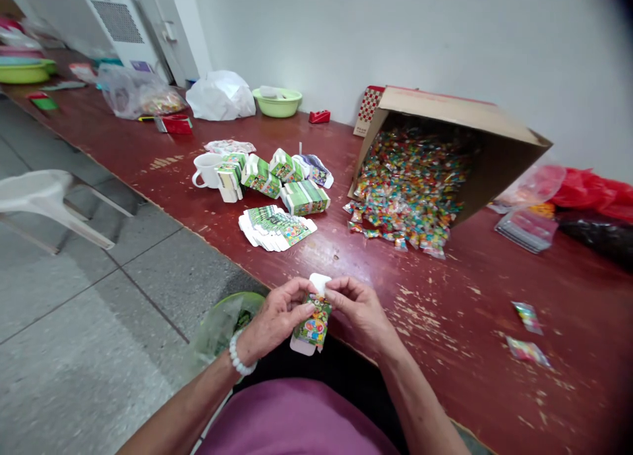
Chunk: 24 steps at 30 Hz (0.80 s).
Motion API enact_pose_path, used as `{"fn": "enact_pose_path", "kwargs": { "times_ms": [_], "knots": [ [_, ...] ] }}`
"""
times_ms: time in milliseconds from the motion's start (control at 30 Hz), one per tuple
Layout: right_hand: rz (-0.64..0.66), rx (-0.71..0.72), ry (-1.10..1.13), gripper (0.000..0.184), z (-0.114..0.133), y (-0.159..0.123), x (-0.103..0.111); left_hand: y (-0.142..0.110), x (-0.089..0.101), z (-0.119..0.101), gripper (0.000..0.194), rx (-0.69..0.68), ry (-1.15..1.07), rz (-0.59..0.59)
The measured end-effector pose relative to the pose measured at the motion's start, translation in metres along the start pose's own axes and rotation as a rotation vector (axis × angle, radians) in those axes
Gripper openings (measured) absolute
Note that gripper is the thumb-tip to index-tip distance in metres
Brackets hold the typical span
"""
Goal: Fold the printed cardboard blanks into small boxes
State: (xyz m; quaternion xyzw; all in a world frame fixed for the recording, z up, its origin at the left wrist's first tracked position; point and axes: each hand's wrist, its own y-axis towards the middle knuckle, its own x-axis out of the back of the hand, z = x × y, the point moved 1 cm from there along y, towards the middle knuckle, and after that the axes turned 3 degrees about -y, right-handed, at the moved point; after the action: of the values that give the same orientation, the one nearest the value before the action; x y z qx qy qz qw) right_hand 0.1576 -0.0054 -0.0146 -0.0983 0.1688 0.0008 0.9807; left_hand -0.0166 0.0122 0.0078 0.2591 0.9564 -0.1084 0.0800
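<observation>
Over the table's front edge I hold a small printed carton, green with colourful pictures, its white flaps showing at top and bottom. My left hand grips its left side, thumb across the printed face. At the upper right, the fingers of my right hand pinch the white top flap. Whether anything is inside the carton is hidden. Beyond my hands lies a fanned pile of flat cartons. Banded stacks of cartons sit behind it, beside a white mug.
A tipped cardboard box spills wrapped candies onto the red table. Two loose candy packets lie at the right. Under the table edge at left is a green-rimmed bin with a plastic liner. A white stool stands farther left.
</observation>
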Motion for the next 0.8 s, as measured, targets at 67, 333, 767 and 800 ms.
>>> {"fn": "enact_pose_path", "kwargs": {
  "times_ms": [67, 333, 767, 800],
  "knots": [
    [0.014, 0.041, -0.051, 0.035, 0.002, -0.001, 0.001, -0.001, 0.0, 0.001, 0.02, -0.017, 0.016, 0.023],
    [-0.089, 0.369, -0.513, 0.014, 0.007, -0.006, -0.005, -0.003, -0.005, 0.009, 0.056, 0.131, -0.361, -0.016],
    [0.161, 0.025, -0.161, 0.02, 0.007, -0.004, -0.01, 0.003, -0.005, 0.018, 0.071, 0.179, -0.163, 0.003],
    [0.136, 0.034, -0.19, 0.02, 0.006, -0.004, -0.01, 0.003, -0.005, 0.018, 0.071, 0.182, -0.159, 0.015]
  ]
}}
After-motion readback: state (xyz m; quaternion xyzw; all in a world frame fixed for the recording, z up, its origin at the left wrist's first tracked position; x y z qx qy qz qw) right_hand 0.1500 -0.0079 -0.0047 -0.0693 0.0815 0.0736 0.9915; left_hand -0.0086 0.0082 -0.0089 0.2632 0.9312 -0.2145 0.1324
